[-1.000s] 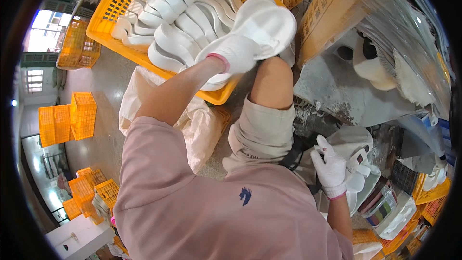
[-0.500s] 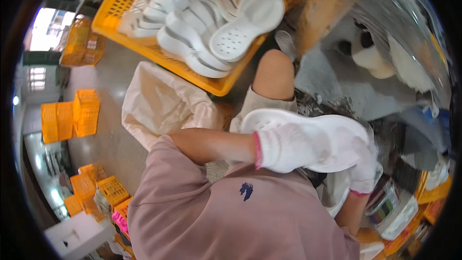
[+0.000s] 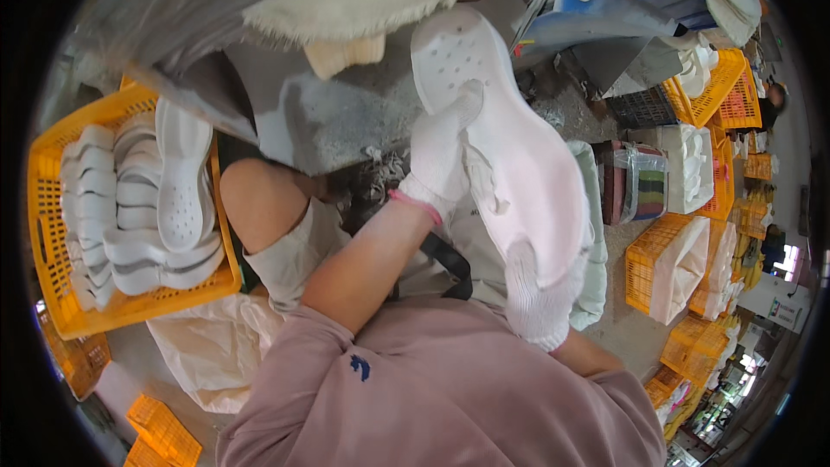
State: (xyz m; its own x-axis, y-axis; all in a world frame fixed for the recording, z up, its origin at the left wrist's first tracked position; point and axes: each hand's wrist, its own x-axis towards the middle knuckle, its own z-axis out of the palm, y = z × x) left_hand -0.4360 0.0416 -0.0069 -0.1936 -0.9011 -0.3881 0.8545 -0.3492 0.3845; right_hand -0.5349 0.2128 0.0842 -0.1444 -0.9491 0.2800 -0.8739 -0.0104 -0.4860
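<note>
A white shoe sole point(image 3: 523, 143), with small holes at its far end, is held between my gloved hands above my lap. My left hand point(image 3: 441, 151), in a white knit glove with a pink cuff, grips its left edge, thumb on the upper face near the holes. At the sole's near end my right hand point(image 3: 543, 298), gloved the same way, is closed round the edge; some of its fingers are hidden beneath. To the left, a yellow crate point(image 3: 54, 233) holds several stacked white soles point(image 3: 183, 177).
Ahead stands a grey machine point(image 3: 341, 117) with a fringed cream cloth point(image 3: 372, 9) hanging over it. A pale sack point(image 3: 212, 350) lies below the crate. On the right are a bundle of coloured sheets point(image 3: 635, 182), a white box point(image 3: 689, 164) and several yellow crates point(image 3: 650, 264).
My view has swung right, so the crate of soles now appears at the left. The sole in my hands has turned from lying crosswise to pointing away from me.
</note>
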